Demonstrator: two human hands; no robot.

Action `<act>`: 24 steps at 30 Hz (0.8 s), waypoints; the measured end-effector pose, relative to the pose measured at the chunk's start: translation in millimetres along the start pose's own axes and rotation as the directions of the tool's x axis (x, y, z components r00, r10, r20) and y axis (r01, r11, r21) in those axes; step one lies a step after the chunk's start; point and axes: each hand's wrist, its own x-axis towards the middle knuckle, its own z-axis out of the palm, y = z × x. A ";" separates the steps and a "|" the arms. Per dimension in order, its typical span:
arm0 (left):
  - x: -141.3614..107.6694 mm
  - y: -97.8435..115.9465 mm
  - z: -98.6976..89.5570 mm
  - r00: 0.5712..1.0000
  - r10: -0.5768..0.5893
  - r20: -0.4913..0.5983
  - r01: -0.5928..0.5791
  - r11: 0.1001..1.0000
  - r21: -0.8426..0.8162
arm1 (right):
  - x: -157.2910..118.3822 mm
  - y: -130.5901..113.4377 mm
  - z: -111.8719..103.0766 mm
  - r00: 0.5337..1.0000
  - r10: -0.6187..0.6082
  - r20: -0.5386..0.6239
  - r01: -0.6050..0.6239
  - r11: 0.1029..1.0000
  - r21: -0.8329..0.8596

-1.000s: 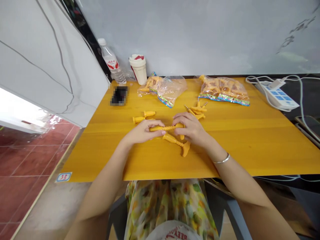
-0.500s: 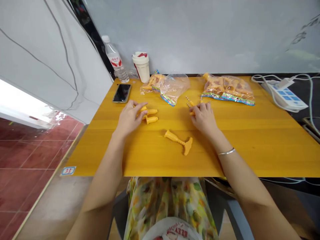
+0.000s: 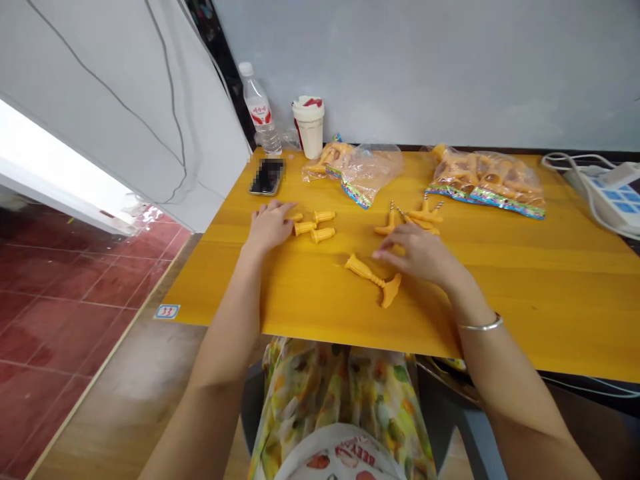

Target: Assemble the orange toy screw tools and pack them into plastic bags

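"Orange plastic, that screw piece (image 3: pixel 360 268) on the table (image 3: pixel 300 293): heavy?"
"Likely light, stiff; take its T-handle (image 3: pixel 391 291). Right hand (image 3: pixel 423 255) nearby, left hand (image 3: pixel 269 228) beside ribbed sleeves (image 3: pixel 323 235); I can't tell whether either grip holds anything."

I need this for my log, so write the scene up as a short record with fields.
left hand: beside yellow sleeves, grip unclear
right hand: near T-handled screws, grip unclear
between hands: sleeve joined to T-handled screw, lying on table
back left: bottle, lidded cup, phone
back: plastic bags of orange pieces
right: power strip
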 end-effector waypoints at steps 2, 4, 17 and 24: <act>-1.8 5.2 -6.5 0.990 0.042 -0.137 -0.046 0.999 -0.027 | -2.0 -13.9 -1.7 0.970 -0.052 0.236 0.031 0.995 0.091; -6.5 19.3 -12.9 0.954 0.124 -0.272 -0.151 0.985 -0.081 | -2.7 -24.5 -0.3 0.940 -0.032 0.339 0.002 0.996 0.088; -33.6 98.5 -2.2 0.774 0.629 -0.069 -0.625 0.777 0.076 | 2.5 -26.7 -8.2 0.987 -0.024 0.158 -0.105 0.652 0.751; -37.1 89.3 -30.1 0.875 0.448 0.186 -0.448 0.893 -0.046 | -4.3 -35.9 -10.7 0.984 -0.176 -0.040 0.170 0.832 0.528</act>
